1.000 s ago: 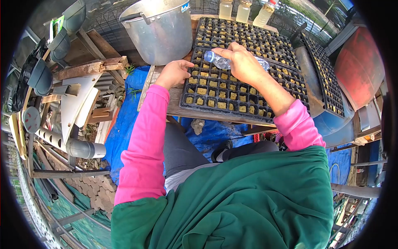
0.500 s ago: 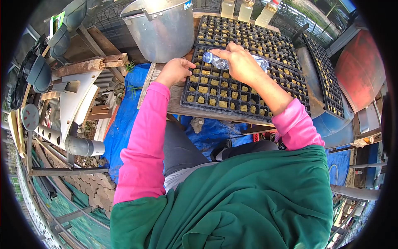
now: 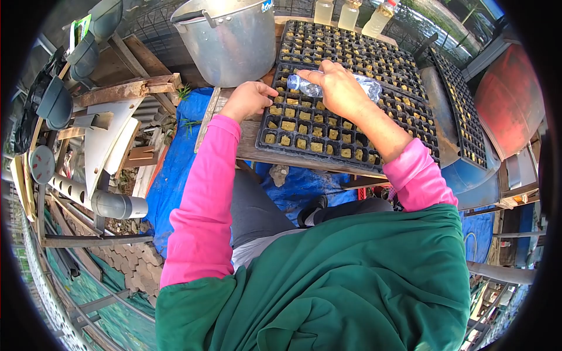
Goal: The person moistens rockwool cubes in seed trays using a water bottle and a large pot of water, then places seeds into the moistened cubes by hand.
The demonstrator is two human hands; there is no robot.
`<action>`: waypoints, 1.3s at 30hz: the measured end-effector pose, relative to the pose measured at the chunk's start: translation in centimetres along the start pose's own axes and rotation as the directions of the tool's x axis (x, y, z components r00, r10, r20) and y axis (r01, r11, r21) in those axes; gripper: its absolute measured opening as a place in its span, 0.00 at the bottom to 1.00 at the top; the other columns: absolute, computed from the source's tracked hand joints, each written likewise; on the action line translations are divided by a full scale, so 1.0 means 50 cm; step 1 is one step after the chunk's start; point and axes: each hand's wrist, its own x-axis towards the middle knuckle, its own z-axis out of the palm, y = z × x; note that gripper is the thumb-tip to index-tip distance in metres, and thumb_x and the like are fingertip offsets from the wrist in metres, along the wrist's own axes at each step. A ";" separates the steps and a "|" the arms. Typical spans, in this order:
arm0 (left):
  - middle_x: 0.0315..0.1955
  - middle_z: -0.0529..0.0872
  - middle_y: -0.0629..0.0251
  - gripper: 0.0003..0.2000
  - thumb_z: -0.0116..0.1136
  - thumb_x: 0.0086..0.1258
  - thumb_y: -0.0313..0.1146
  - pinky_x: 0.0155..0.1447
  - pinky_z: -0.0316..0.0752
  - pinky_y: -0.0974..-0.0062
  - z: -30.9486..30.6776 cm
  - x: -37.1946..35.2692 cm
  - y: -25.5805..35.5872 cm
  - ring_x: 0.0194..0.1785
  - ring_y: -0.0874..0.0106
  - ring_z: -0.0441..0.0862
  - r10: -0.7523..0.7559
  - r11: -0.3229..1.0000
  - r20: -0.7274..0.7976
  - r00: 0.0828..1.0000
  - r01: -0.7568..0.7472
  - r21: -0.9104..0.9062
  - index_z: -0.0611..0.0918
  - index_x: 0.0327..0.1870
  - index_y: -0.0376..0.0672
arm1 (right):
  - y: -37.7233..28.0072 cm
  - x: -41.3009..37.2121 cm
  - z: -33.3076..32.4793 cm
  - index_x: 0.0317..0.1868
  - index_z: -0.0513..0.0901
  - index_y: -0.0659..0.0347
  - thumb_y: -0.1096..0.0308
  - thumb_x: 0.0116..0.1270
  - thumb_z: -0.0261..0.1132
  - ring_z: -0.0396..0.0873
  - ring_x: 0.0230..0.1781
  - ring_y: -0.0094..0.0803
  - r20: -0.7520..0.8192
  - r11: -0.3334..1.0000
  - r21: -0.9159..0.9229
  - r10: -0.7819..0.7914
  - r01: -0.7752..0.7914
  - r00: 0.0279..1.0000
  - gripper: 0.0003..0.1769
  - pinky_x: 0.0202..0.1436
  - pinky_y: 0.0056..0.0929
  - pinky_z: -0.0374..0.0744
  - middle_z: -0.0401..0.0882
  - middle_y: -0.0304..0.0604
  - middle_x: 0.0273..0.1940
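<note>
A black seedling tray (image 3: 345, 153) lies on a wooden table, most of its cells holding small yellowish-brown blocks. Over its upper left part, my right hand (image 3: 342, 90) is closed round a clear plastic bottle (image 3: 369, 88). The bottle lies nearly level, its blue-capped end pointing left. At the tray's left edge, my left hand (image 3: 250, 100) has its fingers curled, with thumb and fingertips gripping the rim. A second filled tray (image 3: 351, 50) sits behind the first.
A large metal bucket (image 3: 231, 50) stands at the back left of the wooden table (image 3: 252, 131). Several bottles of cloudy liquid (image 3: 349, 14) line the back edge. Another tray (image 3: 459, 111) is at the right, near a red container (image 3: 509, 99). Blue tarp (image 3: 170, 167) covers the ground below.
The view has shifted very slightly. Both hands and the bottle keep almost the same place over the tray.
</note>
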 end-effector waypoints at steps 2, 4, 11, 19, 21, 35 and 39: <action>0.44 0.85 0.71 0.15 0.60 0.65 0.23 0.45 0.76 0.77 0.000 -0.002 0.001 0.42 0.78 0.80 0.000 1.000 0.004 1.000 0.000 -0.006 0.83 0.54 0.40 | 0.000 0.001 0.000 0.62 0.80 0.42 0.81 0.58 0.59 0.74 0.58 0.47 0.008 1.000 -0.006 0.001 -0.001 1.000 0.32 0.62 0.46 0.73 0.75 0.51 0.53; 0.44 0.85 0.71 0.15 0.60 0.65 0.24 0.45 0.76 0.78 -0.001 -0.006 0.003 0.43 0.78 0.80 0.010 1.000 -0.002 1.000 -0.010 0.009 0.83 0.54 0.41 | -0.004 0.002 -0.001 0.62 0.80 0.42 0.81 0.59 0.59 0.74 0.59 0.47 0.018 1.000 -0.011 0.002 -0.001 1.000 0.32 0.62 0.46 0.73 0.75 0.52 0.53; 0.41 0.87 0.66 0.15 0.63 0.62 0.22 0.41 0.79 0.74 0.002 0.004 -0.008 0.40 0.75 0.83 0.030 0.999 -0.044 0.999 -0.032 -0.024 0.85 0.50 0.41 | -0.003 0.002 0.006 0.62 0.80 0.43 0.80 0.61 0.57 0.73 0.59 0.48 0.003 1.000 -0.029 -0.009 0.010 1.000 0.30 0.62 0.48 0.73 0.75 0.52 0.53; 0.41 0.87 0.67 0.14 0.62 0.63 0.21 0.41 0.79 0.74 0.001 0.002 -0.005 0.40 0.75 0.82 0.032 0.999 -0.030 0.999 -0.033 -0.027 0.86 0.50 0.41 | -0.008 0.005 0.002 0.62 0.80 0.43 0.78 0.62 0.57 0.73 0.59 0.48 0.014 0.998 -0.063 -0.012 0.013 1.000 0.28 0.62 0.47 0.72 0.75 0.51 0.52; 0.41 0.87 0.67 0.14 0.62 0.63 0.21 0.41 0.79 0.74 0.001 0.002 -0.004 0.40 0.75 0.82 0.028 0.999 -0.030 0.999 -0.029 -0.024 0.86 0.50 0.41 | -0.006 0.007 0.004 0.62 0.80 0.43 0.78 0.62 0.57 0.73 0.59 0.48 0.018 0.997 -0.070 -0.012 0.013 1.000 0.28 0.62 0.47 0.72 0.75 0.51 0.52; 0.40 0.85 0.72 0.14 0.61 0.65 0.24 0.43 0.76 0.77 -0.001 -0.008 0.006 0.39 0.80 0.79 0.005 1.000 0.004 1.000 -0.005 -0.014 0.84 0.52 0.41 | -0.008 0.011 0.010 0.61 0.81 0.42 0.75 0.65 0.56 0.72 0.61 0.48 0.031 0.997 -0.070 -0.010 0.012 0.999 0.26 0.64 0.47 0.71 0.75 0.52 0.55; 0.40 0.85 0.72 0.14 0.61 0.65 0.24 0.43 0.76 0.77 -0.002 -0.008 0.005 0.38 0.80 0.79 0.008 1.000 0.005 1.000 -0.008 -0.012 0.84 0.52 0.41 | -0.013 0.012 0.007 0.60 0.81 0.42 0.75 0.65 0.56 0.71 0.63 0.49 0.053 0.998 -0.064 0.001 0.002 0.999 0.25 0.65 0.47 0.71 0.75 0.54 0.58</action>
